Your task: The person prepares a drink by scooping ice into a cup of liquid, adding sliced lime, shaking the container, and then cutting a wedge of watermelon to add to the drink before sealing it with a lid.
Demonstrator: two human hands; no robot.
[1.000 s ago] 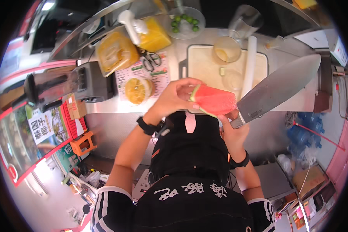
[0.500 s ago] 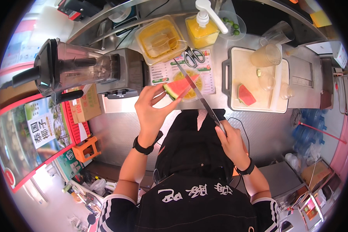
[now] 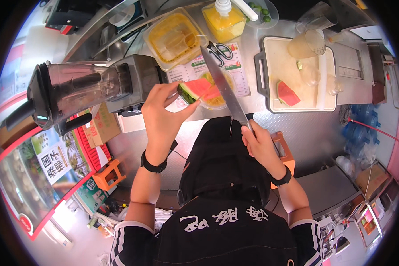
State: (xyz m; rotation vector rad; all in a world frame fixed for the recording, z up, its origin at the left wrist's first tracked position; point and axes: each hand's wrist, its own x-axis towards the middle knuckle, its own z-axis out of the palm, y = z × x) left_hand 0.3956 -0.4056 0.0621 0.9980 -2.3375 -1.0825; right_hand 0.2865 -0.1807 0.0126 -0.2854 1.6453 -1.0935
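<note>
A wedge of watermelon (image 3: 191,88) with green rind is pinched between the thumb and fingers of my left hand (image 3: 163,108). Its red tip points right, over a round container of yellow pulp (image 3: 215,102). My right hand (image 3: 262,147) is closed round the handle of a long kitchen knife (image 3: 224,86). The blade slants up and left, beside the wedge's tip and across part of the container. Red flesh shows close to the blade; whether it is cut off I cannot tell. Beneath the container lies a printed sheet (image 3: 240,75), with black-handled scissors (image 3: 221,54) beyond it.
At left a blender (image 3: 84,82) lies across the counter's side. A tub with yellow residue (image 3: 153,37) and a pump bottle of yellow liquid (image 3: 224,26) stand behind. On the right, a cutting board (image 3: 275,48) bears another watermelon piece (image 3: 288,93) and cups (image 3: 307,43).
The knife's blade has turned to show more of its flat face and stands more upright. My left hand still holds the wedge. The whole view has shifted somewhat.
</note>
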